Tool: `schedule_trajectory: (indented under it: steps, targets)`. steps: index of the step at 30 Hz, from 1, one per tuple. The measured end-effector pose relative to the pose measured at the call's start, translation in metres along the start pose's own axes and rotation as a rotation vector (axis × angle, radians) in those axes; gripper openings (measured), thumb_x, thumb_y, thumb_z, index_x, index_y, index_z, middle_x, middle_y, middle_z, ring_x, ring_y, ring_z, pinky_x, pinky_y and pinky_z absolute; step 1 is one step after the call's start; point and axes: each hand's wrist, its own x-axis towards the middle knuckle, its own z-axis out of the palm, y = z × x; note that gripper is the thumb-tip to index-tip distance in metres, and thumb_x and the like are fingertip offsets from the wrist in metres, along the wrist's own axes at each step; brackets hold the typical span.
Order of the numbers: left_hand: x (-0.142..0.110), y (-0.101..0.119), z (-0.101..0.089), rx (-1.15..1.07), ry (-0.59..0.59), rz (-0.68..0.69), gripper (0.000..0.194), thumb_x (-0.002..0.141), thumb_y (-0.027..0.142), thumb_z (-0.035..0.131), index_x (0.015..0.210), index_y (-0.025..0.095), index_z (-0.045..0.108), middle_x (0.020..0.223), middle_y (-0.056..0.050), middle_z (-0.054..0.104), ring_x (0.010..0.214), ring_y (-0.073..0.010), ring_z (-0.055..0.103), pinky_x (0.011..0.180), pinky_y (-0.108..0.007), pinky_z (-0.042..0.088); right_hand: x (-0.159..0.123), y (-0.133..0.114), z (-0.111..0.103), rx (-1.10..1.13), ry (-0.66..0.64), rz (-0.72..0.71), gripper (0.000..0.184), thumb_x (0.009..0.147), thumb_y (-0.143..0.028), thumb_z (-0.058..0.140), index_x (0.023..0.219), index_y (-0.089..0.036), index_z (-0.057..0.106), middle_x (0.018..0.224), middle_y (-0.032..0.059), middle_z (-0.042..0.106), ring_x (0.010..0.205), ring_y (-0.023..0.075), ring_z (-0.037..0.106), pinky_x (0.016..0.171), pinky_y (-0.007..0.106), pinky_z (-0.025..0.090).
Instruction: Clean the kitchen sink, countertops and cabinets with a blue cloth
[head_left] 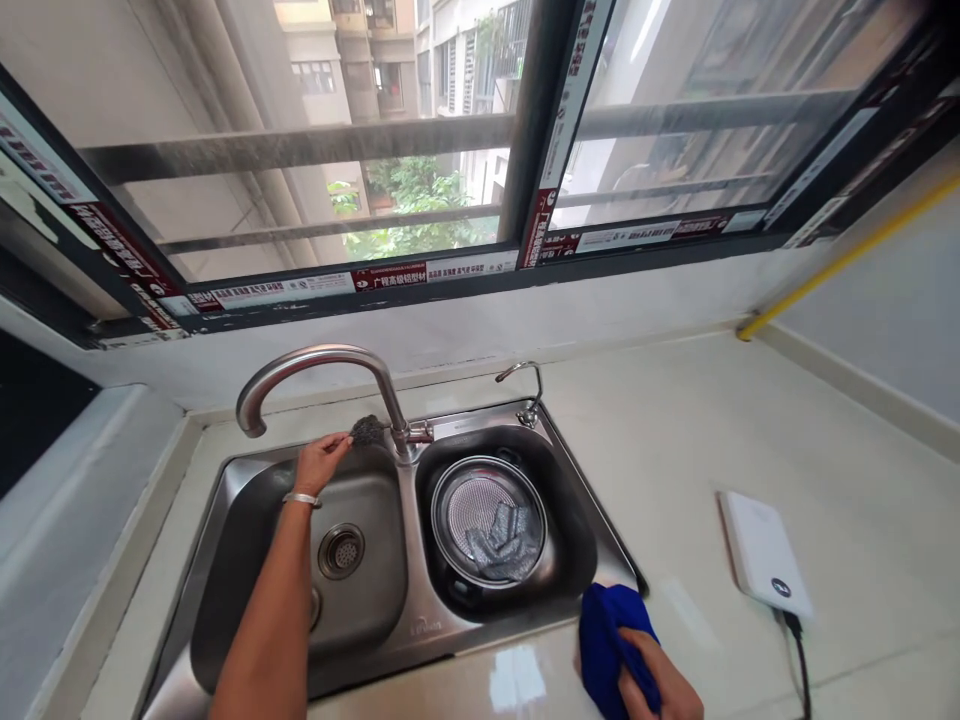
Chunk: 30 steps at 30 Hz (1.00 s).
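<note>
Meanwhile, a scourer (pixel 367 431) is pinched at the left hand's (pixel 319 464) fingertips beside the tap (pixel 330 375); a blue cloth (pixel 611 645) is gripped under the right hand's (pixel 660 685) closed fingers.

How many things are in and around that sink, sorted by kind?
Taps: 2, the big tap and a small tap
Sink bowls: 2, left bowl, right bowl
Strainer basket: 1
Steel scourer in the left hand: 1
Blue cloth under the right hand: 1
White device: 1
Total: 8

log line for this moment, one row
left hand: holds scrubber at faucet base | right hand: holds blue cloth on counter
</note>
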Motion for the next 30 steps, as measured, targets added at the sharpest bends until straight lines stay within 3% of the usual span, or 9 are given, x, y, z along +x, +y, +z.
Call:
schedule_trajectory:
  steps: [5, 10, 14, 19, 22, 26, 30]
  targets:
    - [-0.03, -0.039, -0.038, 0.138, -0.049, -0.107, 0.053, 0.067, 0.058, 0.066, 0.096, 0.015, 0.08, 0.083, -0.008, 0.079, 0.072, -0.0223, 0.067, 0.071, -0.032, 0.053, 0.004, -0.006, -0.006, -0.047, -0.016, -0.092, 0.028, 0.101, -0.04, 0.045, 0.113, -0.019, 0.059, 0.104, 0.0093, 0.07, 0.089, 0.0264, 0.072, 0.076, 0.033, 0.061]
    - [-0.061, -0.077, -0.058, 0.258, -0.102, -0.226, 0.046, 0.071, 0.054, 0.066, 0.096, 0.017, 0.08, 0.082, -0.007, 0.079, 0.073, -0.0218, 0.068, 0.072, -0.03, 0.052, 0.005, -0.006, -0.009, -0.063, -0.012, -0.106, 0.028, 0.101, -0.039, 0.045, 0.11, -0.017, 0.059, 0.102, 0.0098, 0.07, 0.087, 0.0264, 0.071, 0.076, 0.033, 0.059]
    - [-0.084, -0.103, -0.054, 0.32, -0.191, -0.313, 0.035, 0.075, 0.045, 0.065, 0.09, 0.017, 0.08, 0.074, -0.006, 0.077, 0.071, -0.0212, 0.068, 0.075, -0.03, 0.05, 0.004, -0.004, -0.01, -0.076, -0.023, -0.111, 0.029, 0.102, -0.04, 0.044, 0.11, -0.016, 0.059, 0.101, 0.0099, 0.069, 0.086, 0.0259, 0.071, 0.077, 0.032, 0.057]
    - [-0.108, -0.128, -0.031, 0.344, -0.294, -0.429, 0.014, 0.072, 0.03, 0.068, 0.068, 0.02, 0.077, 0.061, -0.003, 0.072, 0.065, -0.0195, 0.066, 0.073, -0.029, 0.048, 0.004, -0.005, -0.01, -0.079, -0.034, -0.093, 0.031, 0.101, -0.042, 0.044, 0.11, -0.017, 0.059, 0.101, 0.0092, 0.069, 0.086, 0.0262, 0.071, 0.076, 0.033, 0.057]
    - [-0.119, -0.14, -0.02, 0.324, -0.241, -0.521, 0.013, 0.072, 0.027, 0.068, 0.062, 0.021, 0.073, 0.054, -0.002, 0.067, 0.065, -0.0204, 0.067, 0.072, -0.029, 0.048, 0.002, -0.002, -0.01, -0.086, -0.034, -0.08, 0.031, 0.101, -0.043, 0.044, 0.109, -0.017, 0.06, 0.101, 0.0089, 0.07, 0.085, 0.0269, 0.071, 0.075, 0.033, 0.058]
    - [-0.123, -0.152, -0.014, 0.209, -0.066, -0.667, 0.023, 0.08, 0.032, 0.067, 0.059, 0.023, 0.068, 0.05, -0.002, 0.062, 0.067, -0.0222, 0.069, 0.069, -0.031, 0.05, -0.006, 0.013, -0.009, -0.113, -0.057, -0.113, 0.029, 0.099, -0.041, 0.048, 0.111, -0.018, 0.061, 0.103, 0.0079, 0.071, 0.086, 0.0273, 0.072, 0.072, 0.032, 0.06]
    - [-0.114, -0.166, -0.01, -0.038, 0.143, -0.785, 0.022, 0.091, 0.031, 0.061, 0.075, 0.018, 0.068, 0.067, -0.001, 0.067, 0.068, -0.0173, 0.067, 0.07, -0.031, 0.054, -0.011, 0.021, -0.01, -0.118, -0.082, -0.117, 0.028, 0.097, -0.04, 0.05, 0.113, -0.019, 0.061, 0.105, 0.0077, 0.071, 0.087, 0.0276, 0.072, 0.072, 0.031, 0.06]
